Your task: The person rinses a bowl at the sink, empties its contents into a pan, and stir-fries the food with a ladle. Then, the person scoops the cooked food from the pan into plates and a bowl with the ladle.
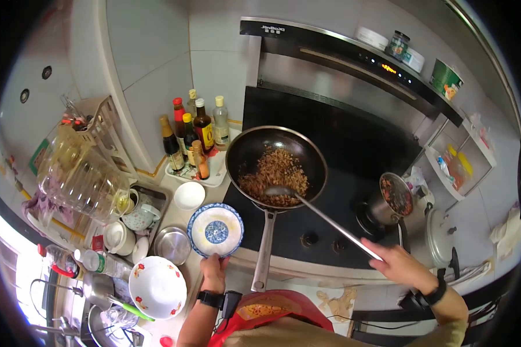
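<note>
My right hand (395, 264) is closed around the end of a long metal ladle (336, 226). The ladle's head rests in browned, crumbly minced food (279, 169) inside a dark wok (309, 144) on the stove. The wok's metal handle (264, 248) points toward me, with neither hand on it. At the near edge of a blue-and-white patterned plate (216, 231), my left hand (213, 270) grips the rim. Just left of the wok, that plate holds no food. My left thumb is partly hidden, and the fingers under the rim cannot be seen.
Sauce bottles (202, 127) stand on a white tray behind a small white bowl (189, 196). A metal dish (172, 246) and a floral bowl (157, 287) sit at left. A pot of dark red food (395, 196) stands right, below the range hood (353, 58).
</note>
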`<action>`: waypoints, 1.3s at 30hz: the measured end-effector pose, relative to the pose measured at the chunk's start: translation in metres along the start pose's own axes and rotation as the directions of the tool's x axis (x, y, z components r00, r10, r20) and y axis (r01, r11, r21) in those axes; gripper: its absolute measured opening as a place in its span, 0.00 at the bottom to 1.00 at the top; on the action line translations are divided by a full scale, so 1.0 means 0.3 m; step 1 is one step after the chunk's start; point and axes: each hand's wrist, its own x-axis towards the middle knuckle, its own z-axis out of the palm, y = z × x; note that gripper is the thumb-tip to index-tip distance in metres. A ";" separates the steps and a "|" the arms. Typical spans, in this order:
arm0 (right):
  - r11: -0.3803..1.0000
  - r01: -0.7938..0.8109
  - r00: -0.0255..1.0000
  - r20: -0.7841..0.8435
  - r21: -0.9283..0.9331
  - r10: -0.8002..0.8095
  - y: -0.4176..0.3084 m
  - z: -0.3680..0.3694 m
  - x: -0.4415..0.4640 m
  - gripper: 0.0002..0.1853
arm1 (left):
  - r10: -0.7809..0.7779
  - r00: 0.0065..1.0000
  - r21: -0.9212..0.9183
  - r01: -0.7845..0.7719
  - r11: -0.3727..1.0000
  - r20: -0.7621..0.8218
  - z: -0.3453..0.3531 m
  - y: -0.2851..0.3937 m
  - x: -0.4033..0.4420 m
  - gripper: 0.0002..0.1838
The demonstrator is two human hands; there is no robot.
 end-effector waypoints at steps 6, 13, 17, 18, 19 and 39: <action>0.988 0.109 0.961 -0.266 0.113 -0.076 0.084 0.111 0.179 0.30 | 0.040 0.999 0.040 -0.038 0.998 -0.034 0.027 0.051 -0.055 0.15; 0.493 -0.221 0.955 0.085 0.841 0.283 0.110 0.217 0.306 0.32 | 0.117 0.993 0.029 -0.118 0.993 0.013 -0.004 0.101 -0.159 0.17; -0.145 -0.272 0.960 0.278 0.951 0.022 0.020 0.235 0.350 0.26 | 0.146 0.989 0.045 -0.148 0.988 0.030 0.012 0.173 -0.269 0.18; -0.147 -0.277 0.959 0.282 0.949 0.011 0.016 0.228 0.346 0.26 | 0.155 0.987 0.052 -0.156 0.986 0.035 0.016 0.187 -0.284 0.19; -0.238 -0.307 0.951 0.306 0.921 -0.042 0.012 0.223 0.341 0.24 | 0.162 0.986 0.055 -0.164 0.985 0.023 0.014 0.198 -0.288 0.19; 0.665 -0.068 0.998 0.055 0.744 0.041 0.027 0.131 0.070 0.36 | 0.110 0.874 0.210 -0.233 0.949 0.473 0.642 0.409 -0.169 0.18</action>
